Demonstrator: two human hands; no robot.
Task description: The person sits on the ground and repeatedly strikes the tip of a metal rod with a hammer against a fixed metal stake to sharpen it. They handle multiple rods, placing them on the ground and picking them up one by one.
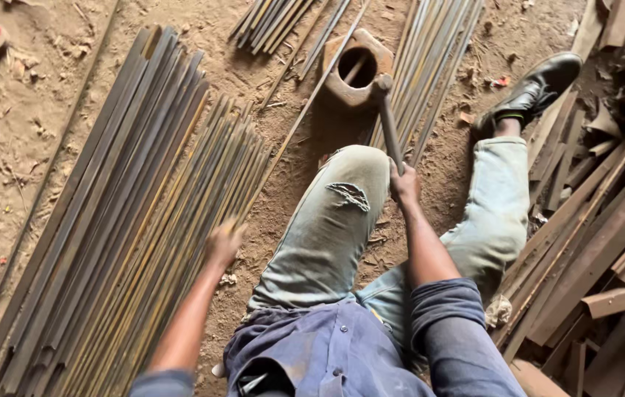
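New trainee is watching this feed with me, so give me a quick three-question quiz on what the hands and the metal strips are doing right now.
1. True or false: the right hand grips the hammer by its handle.
2. Where does the hammer head rest? A) on the holed metal block B) on the black shoe C) on bare dirt
3. What does the left hand reach onto?

Key: 1 true. 2 A. 3 The pile of long metal strips; the hand is motion-blurred.
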